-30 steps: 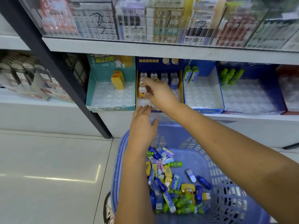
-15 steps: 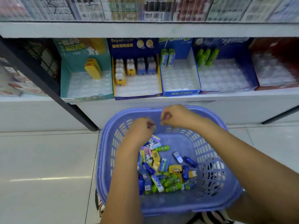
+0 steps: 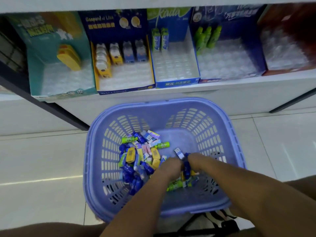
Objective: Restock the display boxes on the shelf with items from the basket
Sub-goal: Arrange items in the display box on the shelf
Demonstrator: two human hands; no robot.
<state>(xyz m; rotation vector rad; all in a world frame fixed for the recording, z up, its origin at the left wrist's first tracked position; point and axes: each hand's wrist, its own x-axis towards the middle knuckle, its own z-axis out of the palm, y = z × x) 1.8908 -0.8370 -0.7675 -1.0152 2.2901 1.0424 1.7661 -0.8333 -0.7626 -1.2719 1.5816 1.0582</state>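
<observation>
A lilac plastic basket (image 3: 153, 105) stands on the floor below the shelf, holding a pile of small packets (image 3: 142, 154) in blue, yellow, green and pink. Both my hands reach down into the pile's right side. My left hand (image 3: 171, 165) and my right hand (image 3: 196, 159) are close together, with a dark blue packet (image 3: 186, 166) between them. Their fingers are buried among the packets, so any grip is hidden. On the shelf stand a teal display box (image 3: 35, 69), a navy and yellow box (image 3: 126, 89), a blue box (image 3: 177, 82) and a dark blue box (image 3: 229, 16).
A red display box (image 3: 271, 19) sits at the shelf's right end. A dark slanted shelf post (image 3: 51, 108) runs down to the floor left of the basket. Pale floor tiles (image 3: 42, 168) surround the basket. Striped shoes (image 3: 220, 218) show beneath it.
My right hand left the navy and yellow box on the shelf and came down. Both hands dropped from the basket's rim into the pile. The view tilted downward.
</observation>
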